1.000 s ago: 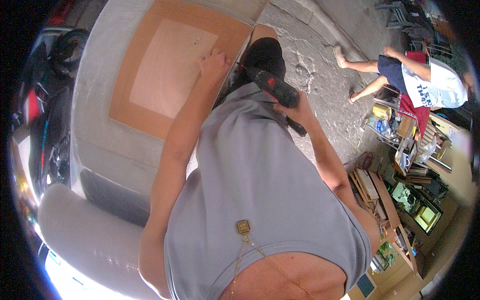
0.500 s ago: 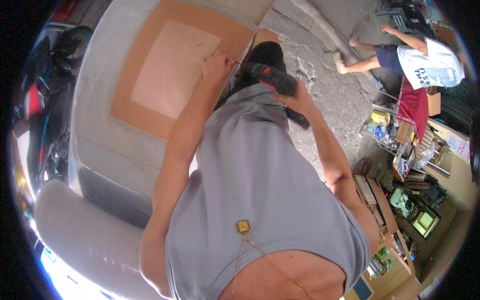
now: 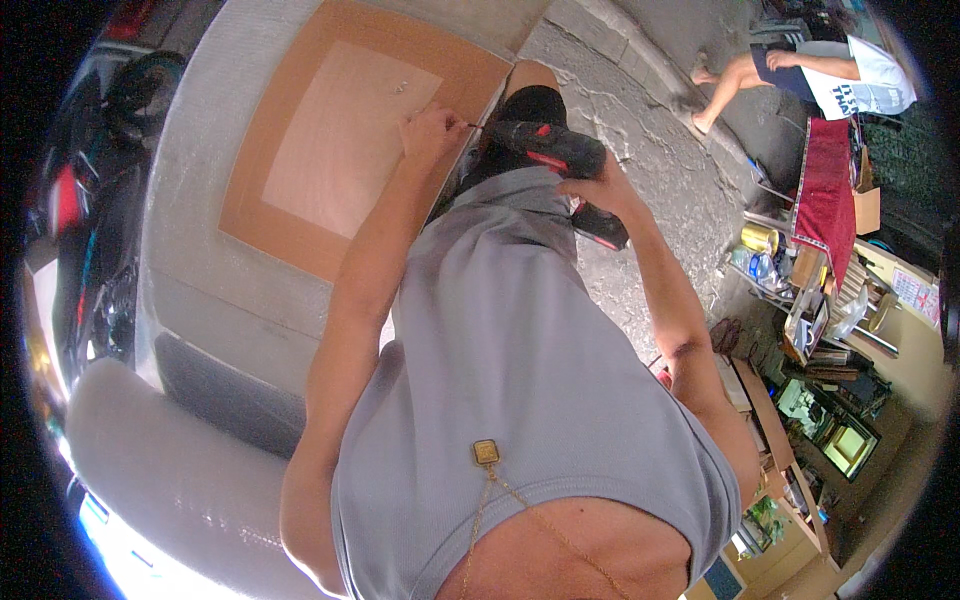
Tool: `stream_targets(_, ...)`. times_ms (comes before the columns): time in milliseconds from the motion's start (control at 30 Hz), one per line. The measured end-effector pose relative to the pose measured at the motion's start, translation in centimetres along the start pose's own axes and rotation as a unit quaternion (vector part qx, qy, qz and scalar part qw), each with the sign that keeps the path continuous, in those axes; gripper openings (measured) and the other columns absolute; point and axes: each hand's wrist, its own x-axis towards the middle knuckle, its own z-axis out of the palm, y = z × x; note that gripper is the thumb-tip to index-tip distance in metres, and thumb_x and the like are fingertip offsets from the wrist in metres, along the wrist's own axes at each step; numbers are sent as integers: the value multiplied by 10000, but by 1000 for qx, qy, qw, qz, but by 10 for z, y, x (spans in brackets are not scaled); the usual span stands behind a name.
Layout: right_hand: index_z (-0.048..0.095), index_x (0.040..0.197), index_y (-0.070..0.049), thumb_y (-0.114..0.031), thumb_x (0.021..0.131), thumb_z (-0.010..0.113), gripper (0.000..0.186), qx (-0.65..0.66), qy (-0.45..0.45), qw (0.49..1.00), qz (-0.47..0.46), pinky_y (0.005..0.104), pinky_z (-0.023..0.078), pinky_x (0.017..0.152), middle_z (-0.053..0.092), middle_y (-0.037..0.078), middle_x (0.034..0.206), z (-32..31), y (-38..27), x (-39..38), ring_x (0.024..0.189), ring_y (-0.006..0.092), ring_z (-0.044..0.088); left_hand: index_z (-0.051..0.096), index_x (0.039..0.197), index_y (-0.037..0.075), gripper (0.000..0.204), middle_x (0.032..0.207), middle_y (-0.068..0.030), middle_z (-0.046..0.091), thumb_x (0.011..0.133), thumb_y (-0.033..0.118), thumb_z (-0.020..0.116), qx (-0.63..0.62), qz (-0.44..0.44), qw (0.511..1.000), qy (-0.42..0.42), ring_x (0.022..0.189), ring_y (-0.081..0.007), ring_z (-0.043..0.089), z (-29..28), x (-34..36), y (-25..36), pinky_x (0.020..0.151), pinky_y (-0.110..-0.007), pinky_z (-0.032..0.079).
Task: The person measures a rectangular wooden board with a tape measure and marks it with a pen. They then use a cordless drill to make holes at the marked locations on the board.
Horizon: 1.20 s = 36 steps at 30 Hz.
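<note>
Dark wheel (image 3: pixel 150 90): standing past the left edge of the grey surface (image 3: pixel 185 200), amid dim clutter.
Pale roll (image 3: pixel 180 460): bulging up at the grey surface's near edge.
Brown panel (image 3: pixel 275 232): lying on the grey surface, close along its right edge; a lighter rectangle (image 3: pixel 340 140) is filling its middle.
Left forearm (image 3: pixel 370 245): crossing the brown panel's near right corner and hiding it.
Left hand (image 3: pixel 432 132): resting at the brown panel's right edge, fingertips drawn together; whether they are pinching something is too small to tell.
Drill bit (image 3: pixel 476 125): pointing sideways at those fingertips.
Dark shorts (image 3: pixel 535 105): crowding the brown panel's right edge, partly behind the drill (image 3: pixel 550 145).
Right hand (image 3: pixel 612 190): clasping the drill's handle, fingers wrapped around it.
Concrete floor (image 3: pixel 650 190): stretching beyond the drill.
Gold tin (image 3: pixel 758 238): sitting among heaped odds and ends.
Red cloth (image 3: pixel 825 200): hanging just beyond that heap.
Other person (image 3: pixel 870 75): moving about in a white shirt, well apart from the brown panel.
</note>
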Motion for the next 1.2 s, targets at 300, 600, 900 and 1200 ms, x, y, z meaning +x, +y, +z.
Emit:
stream_targets(300, 565, 1087, -40, -162, 562, 831, 601, -81, -55, 995, 27, 355, 501, 724, 627, 79, 813, -15, 12, 7, 801, 248, 607, 707, 842, 232, 223, 901, -4, 636, 796, 439, 636, -4, -17, 1000, -6, 900, -229, 619, -1, -10, -1, 812, -450, 423)
stream_targets(600, 577, 1186, -68, -71, 582, 755, 630, -181, -176, 950, -187, 347, 467, 814, 670, 149, 909, -34, -57, 27, 822, 232, 621, 715, 847, 246, 247, 923, 5, 653, 786, 469, 631, -30, -38, 998, -38, 913, -215, 619, -11, -2, -2, 829, -454, 415)
stream_targets(900, 608, 1088, -64, -44, 590, 748, 518, -243, -195, 938, -151, 340, 494, 789, 677, 146, 841, -53, -55, 61, 784, 292, 641, 725, 854, 254, 200, 901, -27, 668, 763, 417, 655, -29, -26, 999, -24, 867, -245, 633, -14, 17, 3, 791, -474, 400)
stream_targets(1200, 612, 990, -33, -6, 600, 692, 399, 37, -170, 979, 108, 270, 435, 402, 652, 75, 763, -60, -75, 75, 468, 130, 526, 722, 802, 215, 171, 868, -29, 651, 744, 366, 667, -66, -9, 998, 21, 859, -249, 610, -19, 23, 14, 805, -459, 372)
